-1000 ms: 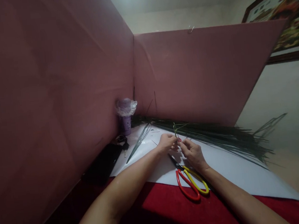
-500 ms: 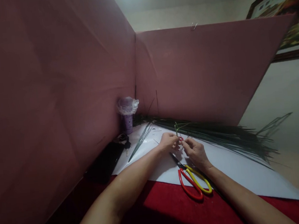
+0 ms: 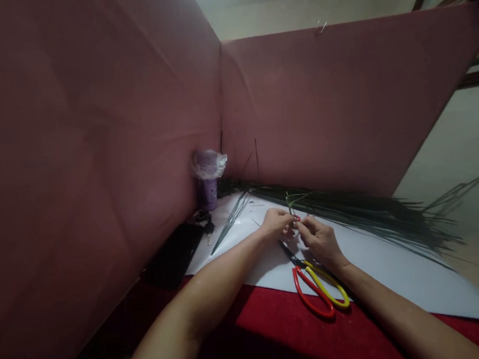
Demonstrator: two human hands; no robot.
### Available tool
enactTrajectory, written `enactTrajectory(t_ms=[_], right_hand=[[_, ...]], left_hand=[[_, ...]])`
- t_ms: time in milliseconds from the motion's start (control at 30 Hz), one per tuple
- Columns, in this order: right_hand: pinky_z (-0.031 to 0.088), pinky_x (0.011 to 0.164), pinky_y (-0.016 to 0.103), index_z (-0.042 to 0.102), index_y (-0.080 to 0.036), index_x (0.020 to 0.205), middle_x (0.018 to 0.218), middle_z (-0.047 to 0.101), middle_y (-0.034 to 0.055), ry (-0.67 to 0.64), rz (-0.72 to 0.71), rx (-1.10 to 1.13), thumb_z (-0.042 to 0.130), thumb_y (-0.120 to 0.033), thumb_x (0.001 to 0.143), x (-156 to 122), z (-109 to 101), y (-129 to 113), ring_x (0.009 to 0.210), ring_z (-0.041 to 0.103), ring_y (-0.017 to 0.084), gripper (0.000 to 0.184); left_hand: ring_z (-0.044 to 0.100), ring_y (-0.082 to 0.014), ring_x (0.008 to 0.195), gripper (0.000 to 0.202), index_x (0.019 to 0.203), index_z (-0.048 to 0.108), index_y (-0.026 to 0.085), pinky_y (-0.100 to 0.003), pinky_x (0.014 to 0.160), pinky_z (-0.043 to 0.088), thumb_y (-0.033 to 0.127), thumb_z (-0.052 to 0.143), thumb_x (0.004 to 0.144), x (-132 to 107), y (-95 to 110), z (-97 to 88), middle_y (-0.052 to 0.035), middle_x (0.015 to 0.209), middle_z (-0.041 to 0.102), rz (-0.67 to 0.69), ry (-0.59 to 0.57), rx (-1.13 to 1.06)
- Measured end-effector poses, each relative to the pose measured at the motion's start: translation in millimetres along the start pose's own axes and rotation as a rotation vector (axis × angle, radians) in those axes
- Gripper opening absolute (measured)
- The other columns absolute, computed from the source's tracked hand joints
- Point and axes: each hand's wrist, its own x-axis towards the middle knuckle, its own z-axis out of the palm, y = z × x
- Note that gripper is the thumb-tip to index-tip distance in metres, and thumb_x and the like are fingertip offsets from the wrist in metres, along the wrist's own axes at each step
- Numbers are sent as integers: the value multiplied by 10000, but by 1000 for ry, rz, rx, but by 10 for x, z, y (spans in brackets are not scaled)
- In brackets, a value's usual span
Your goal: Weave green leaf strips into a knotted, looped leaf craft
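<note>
My left hand [image 3: 278,224] is closed in a pinch around thin green grass-like blades [image 3: 289,200], whose ends stick up above the fingers. A small red piece [image 3: 297,218], perhaps a loop or string, shows between my two hands. Closed at its lower edge are the fingertips of my right hand [image 3: 319,241]; their exact grip is too small to make out. Below the hands lie scissors [image 3: 313,285] with one red and one yellow handle, their dark blades pointing up-left, partly on white paper [image 3: 374,257] and partly on red cloth [image 3: 265,318].
A large bundle of long green blades [image 3: 365,215] stretches along the back right. Several separate blades [image 3: 230,222] lie left of my hands. A purple cup [image 3: 210,191] with clear plastic, keys [image 3: 207,227] and a black flat object [image 3: 174,256] sit by the pink partition [image 3: 141,127].
The whole view has shifted, so everything appears a little further right and mostly slightly higher. Both hands stay together at the red piece and green blades, with only slight finger movement.
</note>
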Motion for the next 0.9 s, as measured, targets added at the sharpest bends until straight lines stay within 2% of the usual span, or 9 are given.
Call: enactTrajectory(t_ms=[300,500,633,733,900], right_hand=[[330,476,211,535,-183,682,520,501,-29,-21,16,35,481,-403,849,-10,-6,-29,474,435,106,281],[286,412,203,530,-186,858,458,481,-57,14,73,104,503,-430,837,-12,-2,-48,391,384,97,246],[314,426,198,520,-193,748,472,475,-47,16,63,90,489,-440,845,-19,3,-76,417,410,97,267],[318,412,195,523,-192,762,470,491,-43,-6,105,95,502,-444,837,-24,1,-74,412,422,98,264],[320,380,188,497,-200,812,471,535,-39,32,214,157,559,-441,797,-26,-7,-59,392,453,105,250]], left_hand=[[512,-91,378,53,621,521,123,-178,404,396,126,528,673,-14,-6,-1,17,429,508,15,-14,-50],[494,-79,375,58,611,513,127,-192,410,422,126,516,669,-77,61,20,30,454,495,56,3,-103],[504,-84,401,29,622,531,122,-198,405,432,115,515,645,-94,80,24,23,484,506,65,5,-146],[530,-102,433,32,650,533,124,-207,415,444,109,529,622,-84,45,31,12,495,523,40,-4,-216],[540,-116,418,70,687,532,130,-230,419,453,141,551,620,-21,-72,66,4,506,532,-1,-39,-268]])
